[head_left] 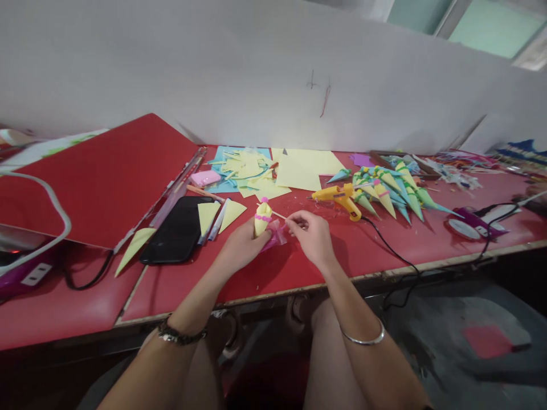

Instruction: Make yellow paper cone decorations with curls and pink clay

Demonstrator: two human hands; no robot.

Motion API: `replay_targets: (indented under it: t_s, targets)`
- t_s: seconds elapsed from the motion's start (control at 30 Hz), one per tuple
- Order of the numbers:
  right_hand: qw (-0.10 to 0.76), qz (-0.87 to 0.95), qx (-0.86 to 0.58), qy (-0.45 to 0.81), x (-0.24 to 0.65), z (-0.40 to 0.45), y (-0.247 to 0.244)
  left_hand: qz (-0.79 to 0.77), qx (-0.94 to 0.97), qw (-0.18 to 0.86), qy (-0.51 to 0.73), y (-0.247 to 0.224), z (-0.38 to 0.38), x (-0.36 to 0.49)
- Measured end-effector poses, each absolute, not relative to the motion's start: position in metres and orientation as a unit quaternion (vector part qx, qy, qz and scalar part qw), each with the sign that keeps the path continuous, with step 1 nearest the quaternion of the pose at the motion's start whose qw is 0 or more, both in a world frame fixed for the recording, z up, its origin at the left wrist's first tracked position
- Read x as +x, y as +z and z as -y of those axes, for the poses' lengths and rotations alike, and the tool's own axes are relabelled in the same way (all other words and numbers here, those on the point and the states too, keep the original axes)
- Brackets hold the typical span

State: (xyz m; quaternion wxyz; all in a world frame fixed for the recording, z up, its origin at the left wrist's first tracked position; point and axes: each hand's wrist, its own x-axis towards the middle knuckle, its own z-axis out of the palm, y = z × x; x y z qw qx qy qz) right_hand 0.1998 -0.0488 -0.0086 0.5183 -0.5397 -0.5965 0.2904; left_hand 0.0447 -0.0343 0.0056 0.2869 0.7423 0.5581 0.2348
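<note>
My left hand [240, 244] is closed around a small yellow paper cone [262, 226] with a pink band and a pink pom-pom at its top. A thin pale stick [279, 215] is pinched in the fingertips of my right hand [313, 232]. It points left towards the decorated top of the cone; whether it touches cannot be made out. Beneath both hands lies a small clear bag with pink contents [276, 238], partly hidden by my left fingers. To the right of my right hand a yellow hot glue gun [337, 197] rests on the red table [294, 273].
Finished blue and yellow cones [395, 191] are piled at the right. Yellow sheets [305, 168] and paper strips [245, 168] lie at the back. Leftward are a black phone [177, 230], pens [219, 219] and a large red board [111, 176]. The glue gun's cord [393, 250] hangs over the edge.
</note>
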Motion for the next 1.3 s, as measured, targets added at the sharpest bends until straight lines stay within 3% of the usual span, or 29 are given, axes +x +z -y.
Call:
replay_targets:
  t_s: [0.27, 0.57, 0.73, 1.0, 1.3]
  targets:
    - [0.618, 0.491, -0.484, 0.377, 0.198, 0.046, -0.007, -0.565, 0.732, 0.295, 0.241, 0.006, 0.037, 0.046]
    - [0.636, 0.419, -0.411, 0.5, 0.19, 0.049, -0.004, -0.554, 0.71, 0.336, 0.276, 0.007, 0.037, 0.046]
    - [0.619, 0.403, -0.39, 0.55, 0.188, 0.052, -0.003, -0.52, 0.666, 0.422, 0.328, 0.009, 0.042, 0.048]
    - [0.628, 0.397, -0.382, 0.55, 0.183, 0.054, -0.003, -0.45, 0.566, 0.565, 0.398, 0.017, 0.049, 0.054]
    - [0.64, 0.385, -0.373, 0.55, 0.18, 0.053, -0.003, -0.441, 0.573, 0.575, 0.384, 0.017, 0.052, 0.058]
